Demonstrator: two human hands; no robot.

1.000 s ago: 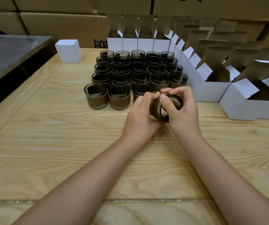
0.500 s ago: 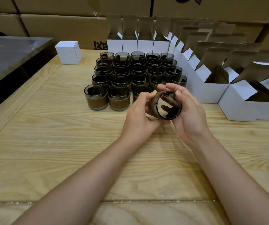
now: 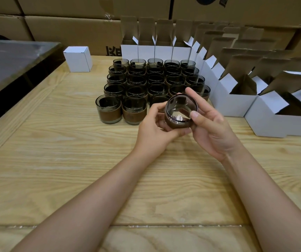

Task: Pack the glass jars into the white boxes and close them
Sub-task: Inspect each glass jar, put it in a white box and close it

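At the far left, about ten o'clock from my hands, a dark metal surface (image 3: 9,62) runs alongside the wooden desk (image 3: 58,160). Just right of it, at eleven o'clock, one closed white box (image 3: 78,59) stands alone on the desk. Next comes the block of glass jars (image 3: 146,82), upright in tight rows at twelve o'clock, each with a brown band around its lower half; the nearest two jars (image 3: 108,110) stand at the front left corner of the block, just beside my left hand.

My left hand (image 3: 155,128) cups one jar (image 3: 180,113) from underneath and from the left, fingers curled against its brown band. The jar is lifted off the desk and tipped so its open mouth faces me. My right hand (image 3: 213,128) meets it from the right: the thumb presses on the near rim and the forefinger reaches over the far rim, so this grip pinches the jar's mouth while the other fingers stay loosely spread.

Behind the block, at twelve to one o'clock, a row of open white boxes (image 3: 155,50) stands with flaps up. More open boxes (image 3: 236,100) curve round to three o'clock, well apart from my hands. Brown cartons (image 3: 73,31) are stacked along the back.
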